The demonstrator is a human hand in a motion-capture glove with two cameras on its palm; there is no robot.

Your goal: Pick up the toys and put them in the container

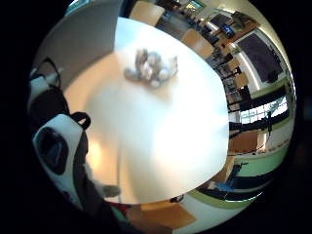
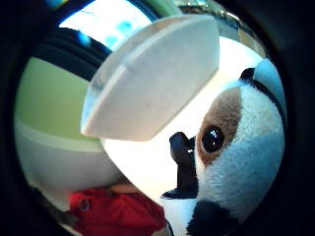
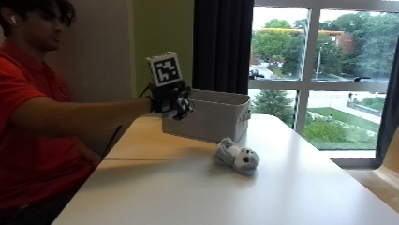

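The gloved right hand (image 3: pixel 169 99) is raised above the white tabletop (image 3: pixel 187 187), beside the near rim of the white container (image 3: pixel 215 119), its fingers curled round a black-and-white panda toy (image 2: pixel 241 162). A grey plush toy (image 3: pixel 237 158) lies on the tabletop just in front of the container.
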